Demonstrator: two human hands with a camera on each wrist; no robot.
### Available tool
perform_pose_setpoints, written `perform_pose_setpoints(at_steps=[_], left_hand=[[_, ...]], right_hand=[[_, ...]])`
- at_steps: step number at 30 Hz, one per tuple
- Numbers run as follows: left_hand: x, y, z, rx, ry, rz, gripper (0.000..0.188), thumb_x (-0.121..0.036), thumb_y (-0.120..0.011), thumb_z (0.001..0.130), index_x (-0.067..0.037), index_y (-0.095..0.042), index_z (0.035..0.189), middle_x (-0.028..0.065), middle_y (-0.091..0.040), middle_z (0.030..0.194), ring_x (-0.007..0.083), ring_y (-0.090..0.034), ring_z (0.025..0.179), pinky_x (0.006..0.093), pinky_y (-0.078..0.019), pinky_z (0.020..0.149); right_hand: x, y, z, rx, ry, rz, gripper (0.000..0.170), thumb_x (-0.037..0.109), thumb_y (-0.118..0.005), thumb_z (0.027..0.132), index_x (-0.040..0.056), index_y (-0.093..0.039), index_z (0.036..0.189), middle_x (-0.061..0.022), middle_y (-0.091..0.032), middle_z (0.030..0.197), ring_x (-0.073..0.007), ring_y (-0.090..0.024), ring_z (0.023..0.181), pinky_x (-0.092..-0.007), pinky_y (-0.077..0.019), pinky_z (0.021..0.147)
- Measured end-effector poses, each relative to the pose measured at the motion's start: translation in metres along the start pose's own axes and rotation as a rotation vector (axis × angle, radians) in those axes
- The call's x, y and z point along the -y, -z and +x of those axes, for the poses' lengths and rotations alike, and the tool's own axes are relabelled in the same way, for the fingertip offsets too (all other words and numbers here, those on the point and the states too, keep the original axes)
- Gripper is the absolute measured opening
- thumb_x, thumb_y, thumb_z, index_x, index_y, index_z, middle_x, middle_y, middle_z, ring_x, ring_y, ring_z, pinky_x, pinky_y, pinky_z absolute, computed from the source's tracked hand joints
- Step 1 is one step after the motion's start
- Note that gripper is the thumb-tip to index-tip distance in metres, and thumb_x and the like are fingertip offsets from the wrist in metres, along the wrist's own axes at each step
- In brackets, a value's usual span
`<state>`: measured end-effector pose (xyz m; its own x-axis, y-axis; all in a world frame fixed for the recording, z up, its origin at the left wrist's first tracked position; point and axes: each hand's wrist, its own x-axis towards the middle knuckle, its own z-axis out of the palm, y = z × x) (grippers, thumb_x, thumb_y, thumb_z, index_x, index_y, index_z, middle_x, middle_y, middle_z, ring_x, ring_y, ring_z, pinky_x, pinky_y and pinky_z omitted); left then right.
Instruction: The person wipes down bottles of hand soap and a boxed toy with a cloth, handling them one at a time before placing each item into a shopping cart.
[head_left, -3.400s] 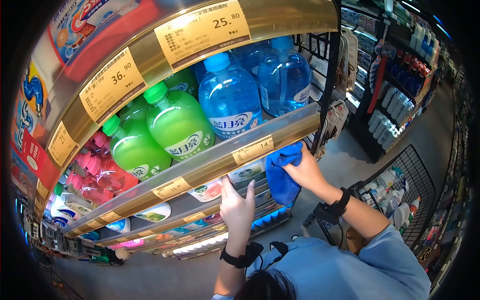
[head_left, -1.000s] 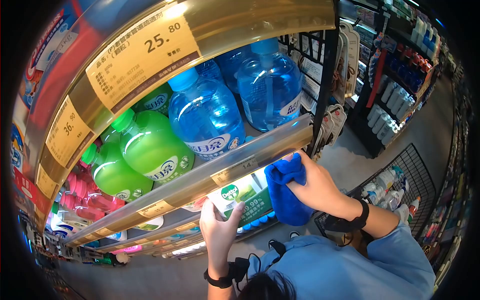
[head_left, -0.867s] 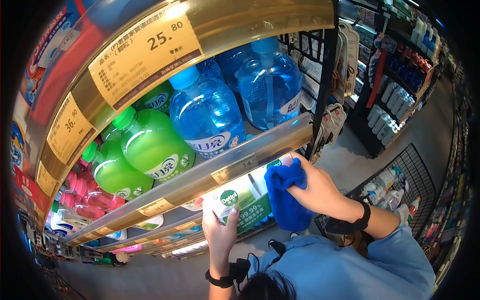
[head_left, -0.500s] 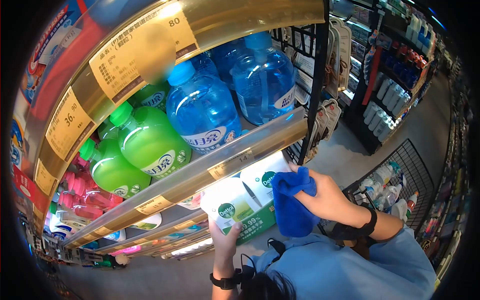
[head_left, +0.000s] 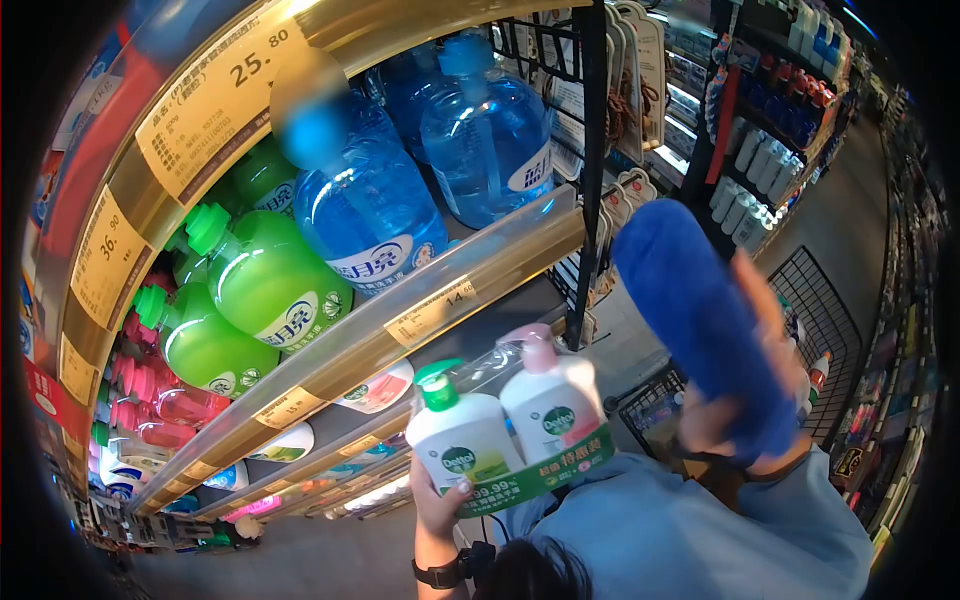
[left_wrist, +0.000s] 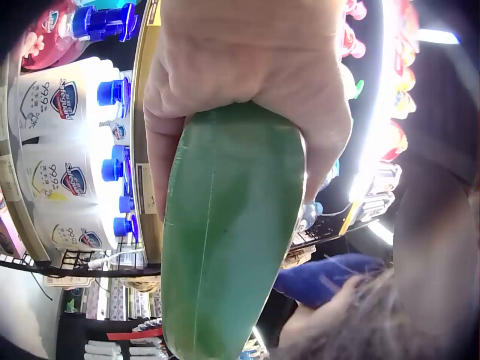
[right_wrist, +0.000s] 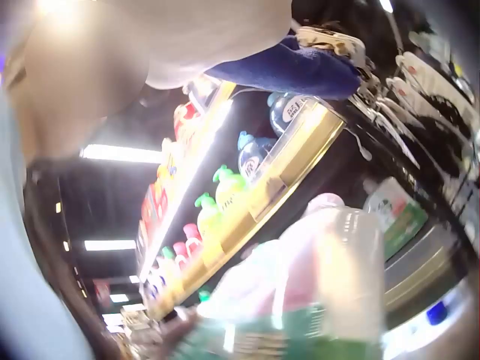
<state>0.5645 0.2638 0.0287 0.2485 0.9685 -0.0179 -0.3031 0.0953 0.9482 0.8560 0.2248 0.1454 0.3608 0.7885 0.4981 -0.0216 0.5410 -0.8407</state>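
Observation:
A Dettol twin pack (head_left: pixel 515 430), two white pump bottles joined by a green band, is in front of the shelf, slightly tilted. My left hand (head_left: pixel 436 498) grips its lower left end. In the left wrist view the left hand (left_wrist: pixel 251 60) spans the pack's green base (left_wrist: pixel 232 232), fingers and thumb on opposite sides. To the right, apart from the pack, my blurred right hand (head_left: pixel 745 370) holds a bunched blue cloth (head_left: pixel 690 310). The right wrist view shows the cloth (right_wrist: pixel 292 71) above the shiny wrapped pack (right_wrist: pixel 330 277).
Green soap bottles (head_left: pixel 270 275) and blue ones (head_left: pixel 370 215) line the shelf behind a clear lip with price tags (head_left: pixel 430 312). A black wire cart (head_left: pixel 815 300) holding bottles stands at the right. Hanging packets (head_left: pixel 640 80) flank the shelf end.
The twin pack has come out from under the shelf edge in my left hand. My right hand, earlier beside the pack, has moved right and up with the cloth. The head view has shifted.

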Motion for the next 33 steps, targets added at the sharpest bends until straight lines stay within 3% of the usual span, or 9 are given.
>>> perform_pose_setpoints(at_steps=[1, 2, 3, 4, 9, 17, 21, 26, 33], left_hand=[[0.001, 0.000, -0.002, 0.046, -0.004, 0.097, 0.078, -0.027, -0.074, 0.065, 0.004, -0.036, 0.124, 0.0118, -0.054, 0.109, 0.0190, -0.054, 0.099, 0.0312, -0.0442, 0.085], [-0.004, -0.007, -0.005, 0.063, -0.002, 0.142, 0.078, -0.029, -0.075, 0.065, 0.005, -0.036, 0.125, 0.0123, -0.054, 0.109, 0.0188, -0.054, 0.099, 0.0315, -0.0435, 0.086], [-0.006, -0.010, -0.006, 0.091, -0.021, 0.182, 0.080, -0.028, -0.075, 0.064, 0.005, -0.036, 0.126, 0.0126, -0.054, 0.110, 0.0186, -0.053, 0.100, 0.0311, -0.0431, 0.086], [-0.008, -0.013, -0.009, 0.103, -0.010, 0.177, 0.081, -0.027, -0.075, 0.064, 0.005, -0.036, 0.126, 0.0129, -0.053, 0.111, 0.0187, -0.053, 0.100, 0.0310, -0.0429, 0.086], [-0.016, -0.020, -0.018, 0.117, -0.029, 0.219, 0.081, -0.026, -0.075, 0.062, 0.006, -0.036, 0.126, 0.0137, -0.053, 0.112, 0.0189, -0.053, 0.101, 0.0305, -0.0426, 0.086], [-0.005, -0.009, -0.018, 0.071, -0.027, 0.062, 0.086, -0.033, -0.076, 0.061, 0.007, -0.035, 0.125, 0.0137, -0.053, 0.110, 0.0194, -0.055, 0.098, 0.0307, -0.0441, 0.084], [0.014, 0.000, -0.020, 0.032, 0.003, -0.032, 0.085, -0.033, -0.076, 0.061, 0.006, -0.035, 0.124, 0.0131, -0.053, 0.108, 0.0196, -0.055, 0.097, 0.0309, -0.0447, 0.083], [0.015, -0.012, -0.031, -0.028, 0.139, -0.247, 0.074, -0.025, -0.071, 0.064, 0.004, -0.035, 0.121, 0.0123, -0.052, 0.105, 0.0207, -0.055, 0.094, 0.0325, -0.0459, 0.082], [0.023, -0.033, -0.063, -0.053, 0.041, -0.374, 0.062, -0.022, -0.061, 0.071, 0.004, -0.036, 0.121, 0.0144, -0.053, 0.107, 0.0244, -0.056, 0.096, 0.0359, -0.0483, 0.084]], right_hand=[[-0.022, 0.011, 0.000, 0.246, 0.064, -0.182, 0.074, 0.033, -0.061, 0.084, -0.0071, -0.025, 0.135, -0.0194, -0.031, 0.140, -0.0276, -0.036, 0.126, -0.0378, -0.0289, 0.104], [-0.019, -0.017, 0.002, 0.318, 0.600, -0.759, 0.067, 0.024, -0.067, 0.079, -0.0039, -0.036, 0.131, -0.0213, -0.032, 0.138, -0.0315, -0.033, 0.128, -0.0389, -0.0289, 0.103], [-0.024, -0.027, -0.001, 0.384, 0.656, -0.910, 0.038, 0.025, -0.072, 0.061, 0.0142, -0.069, 0.098, -0.0252, -0.043, 0.129, -0.0462, -0.044, 0.114, -0.0531, -0.0391, 0.092], [-0.032, -0.026, -0.003, 0.376, 0.723, -0.942, 0.045, 0.026, -0.070, 0.058, 0.0192, -0.067, 0.102, -0.0236, -0.044, 0.129, -0.0452, -0.043, 0.115, -0.0545, -0.0376, 0.093], [-0.026, -0.024, -0.021, 0.592, 0.432, -0.986, 0.043, 0.027, -0.064, 0.065, 0.0220, -0.065, 0.108, -0.0171, -0.046, 0.131, -0.0401, -0.043, 0.116, -0.0546, -0.0330, 0.097], [-0.019, -0.011, -0.057, 0.597, 0.711, -1.149, 0.029, 0.027, -0.052, 0.077, 0.0268, -0.065, 0.103, -0.0010, -0.056, 0.121, -0.0191, -0.048, 0.112, -0.0434, -0.0321, 0.099], [-0.013, -0.005, -0.075, 0.611, 0.668, -1.125, 0.028, 0.022, -0.054, 0.077, 0.0270, -0.065, 0.102, 0.0010, -0.056, 0.120, -0.0185, -0.047, 0.112, -0.0418, -0.0332, 0.098], [-0.008, -0.004, -0.094, 0.383, 0.405, -0.871, 0.047, 0.032, -0.072, 0.067, 0.0184, -0.062, 0.111, -0.0224, -0.043, 0.130, -0.0400, -0.045, 0.115, -0.0500, -0.0362, 0.097], [-0.002, 0.003, -0.106, 0.212, 0.165, -0.499, 0.051, 0.020, -0.077, 0.068, 0.0063, -0.058, 0.113, -0.0264, -0.040, 0.131, -0.0384, -0.045, 0.118, -0.0405, -0.0372, 0.098]])
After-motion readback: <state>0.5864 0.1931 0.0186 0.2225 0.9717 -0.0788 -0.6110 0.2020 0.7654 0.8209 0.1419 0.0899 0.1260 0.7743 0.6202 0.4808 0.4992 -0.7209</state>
